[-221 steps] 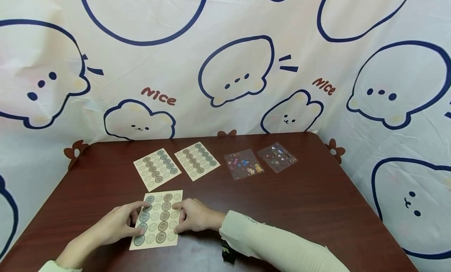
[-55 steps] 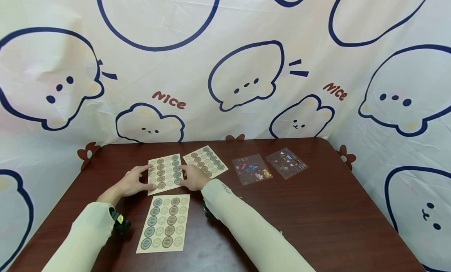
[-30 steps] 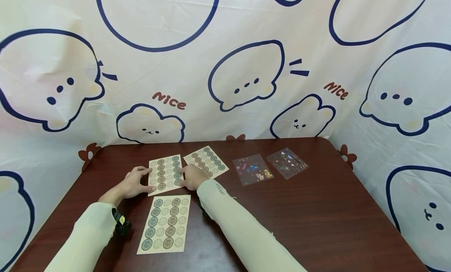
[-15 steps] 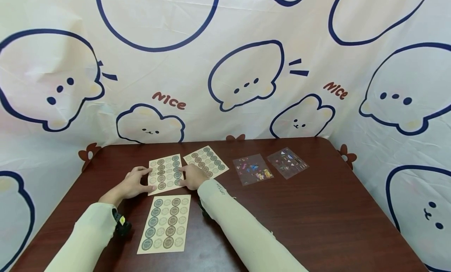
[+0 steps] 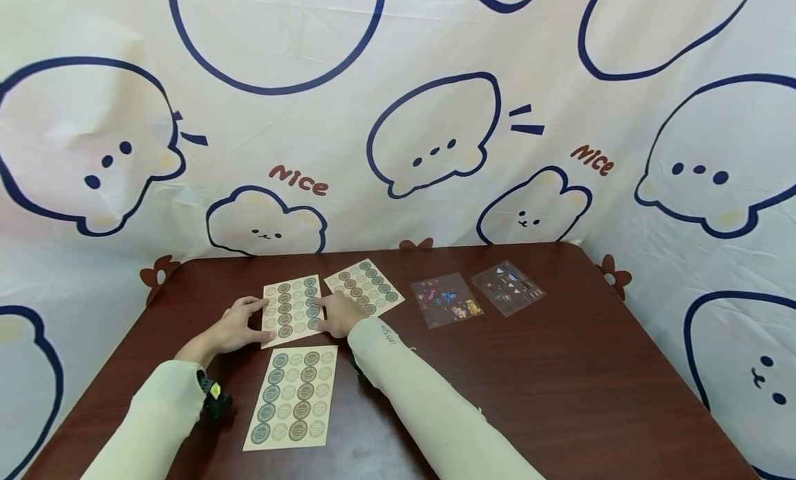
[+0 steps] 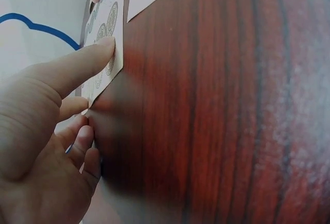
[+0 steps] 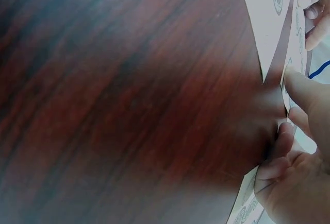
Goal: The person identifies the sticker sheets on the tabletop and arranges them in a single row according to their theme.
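Observation:
A cream sheet of round stickers (image 5: pixel 293 307) lies at the back left of the table, between both hands. My left hand (image 5: pixel 235 324) touches its left side, thumb at the near corner and index finger farther back. In the left wrist view the thumb (image 6: pixel 85 64) rests on the sheet's face. My right hand (image 5: pixel 340 314) touches the right side, thumb and index finger apart along the edge. A second sticker sheet (image 5: pixel 290 397) lies flat in front. A third sheet (image 5: pixel 365 286) lies turned at an angle behind the right hand, which partly covers it.
Two clear plastic sheets with small coloured prints, one (image 5: pixel 446 300) and another (image 5: pixel 508 288), lie at the back right of the dark brown table (image 5: pixel 528 383). A cartoon-printed curtain (image 5: pixel 429 210) stands behind and along the sides.
Since the oldest frame, both hands have left the front sheet and moved to the back left one, which has turned from slanted to nearly straight. Over the last second hardly anything has moved.

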Motion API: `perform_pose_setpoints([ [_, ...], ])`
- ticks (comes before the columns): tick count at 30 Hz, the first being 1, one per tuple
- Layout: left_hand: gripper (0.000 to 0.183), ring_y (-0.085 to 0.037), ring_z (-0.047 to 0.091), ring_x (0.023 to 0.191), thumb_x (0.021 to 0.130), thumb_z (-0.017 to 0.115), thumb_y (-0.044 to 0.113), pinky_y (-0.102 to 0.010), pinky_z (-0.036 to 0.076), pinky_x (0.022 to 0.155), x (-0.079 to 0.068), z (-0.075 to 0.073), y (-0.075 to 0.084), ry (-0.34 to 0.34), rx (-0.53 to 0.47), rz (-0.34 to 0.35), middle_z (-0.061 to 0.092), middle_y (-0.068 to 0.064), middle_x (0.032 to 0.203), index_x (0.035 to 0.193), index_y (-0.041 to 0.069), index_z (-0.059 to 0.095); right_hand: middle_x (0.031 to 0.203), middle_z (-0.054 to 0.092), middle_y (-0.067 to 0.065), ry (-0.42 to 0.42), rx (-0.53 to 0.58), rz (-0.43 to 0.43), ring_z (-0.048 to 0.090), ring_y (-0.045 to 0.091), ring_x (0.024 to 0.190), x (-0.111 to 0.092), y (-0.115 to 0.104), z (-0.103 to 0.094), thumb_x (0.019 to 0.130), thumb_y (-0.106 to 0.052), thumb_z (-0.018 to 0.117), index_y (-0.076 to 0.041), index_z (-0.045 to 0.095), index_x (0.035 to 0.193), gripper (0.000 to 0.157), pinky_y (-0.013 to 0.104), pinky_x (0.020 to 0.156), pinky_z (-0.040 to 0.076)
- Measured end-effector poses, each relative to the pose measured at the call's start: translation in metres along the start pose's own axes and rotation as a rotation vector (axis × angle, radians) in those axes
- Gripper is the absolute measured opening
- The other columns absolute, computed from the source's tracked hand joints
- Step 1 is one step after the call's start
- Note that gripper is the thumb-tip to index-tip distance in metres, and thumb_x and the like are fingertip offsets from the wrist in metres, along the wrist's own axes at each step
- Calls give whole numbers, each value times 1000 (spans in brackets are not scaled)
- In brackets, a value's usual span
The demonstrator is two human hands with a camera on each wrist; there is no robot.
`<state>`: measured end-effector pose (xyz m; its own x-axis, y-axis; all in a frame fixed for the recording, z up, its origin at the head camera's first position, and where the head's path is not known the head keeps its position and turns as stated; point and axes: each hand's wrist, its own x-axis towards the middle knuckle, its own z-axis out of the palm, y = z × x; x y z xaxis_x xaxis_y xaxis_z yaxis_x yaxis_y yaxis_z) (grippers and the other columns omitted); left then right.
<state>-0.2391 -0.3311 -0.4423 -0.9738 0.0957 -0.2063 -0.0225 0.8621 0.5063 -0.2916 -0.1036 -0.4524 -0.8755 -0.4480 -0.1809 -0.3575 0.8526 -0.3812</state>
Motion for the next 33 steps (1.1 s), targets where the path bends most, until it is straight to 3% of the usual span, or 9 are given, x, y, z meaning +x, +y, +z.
perform_pose_setpoints([
  [9, 87, -51, 38, 126, 92, 75, 31, -64, 37, 105, 1, 4, 0, 26, -2, 5, 26, -37, 148, 154, -8, 30, 144, 59, -6, 46, 32, 22, 56, 10, 130, -1, -1, 0, 96, -30, 70, -31, 58, 143, 48, 25, 103, 47],
  [14, 84, -40, 45, 110, 93, 74, 30, -53, 42, 94, 3, 4, -2, 20, -11, 7, 43, -32, 130, 153, -10, 31, 146, 58, -8, 65, 30, 21, 57, 8, 130, -2, -1, 1, 96, -31, 69, -34, 59, 142, 47, 23, 98, 49],
  [18, 83, -32, 45, 100, 93, 74, 26, -43, 39, 85, 6, 3, -1, 21, -21, 9, 48, -24, 117, 152, -11, 31, 145, 59, -5, 83, 23, 14, 59, 9, 126, -1, -1, 3, 96, -31, 70, -34, 58, 143, 48, 22, 93, 50],
  [25, 80, -27, 46, 93, 93, 73, 23, -36, 38, 78, 7, 6, -2, 31, -40, 12, 52, -22, 115, 152, -11, 32, 146, 58, -9, 76, 80, 45, 63, 8, 112, 2, 0, 5, 94, -29, 73, -34, 59, 142, 51, 22, 78, 50],
  [33, 77, -32, 47, 100, 92, 74, 21, -41, 41, 83, 5, 8, 2, 42, -49, 3, 52, -25, 120, 151, -10, 34, 146, 58, -9, 80, 86, 55, 61, 9, 121, 0, -1, 7, 93, -30, 73, -34, 59, 142, 50, 22, 81, 49],
])
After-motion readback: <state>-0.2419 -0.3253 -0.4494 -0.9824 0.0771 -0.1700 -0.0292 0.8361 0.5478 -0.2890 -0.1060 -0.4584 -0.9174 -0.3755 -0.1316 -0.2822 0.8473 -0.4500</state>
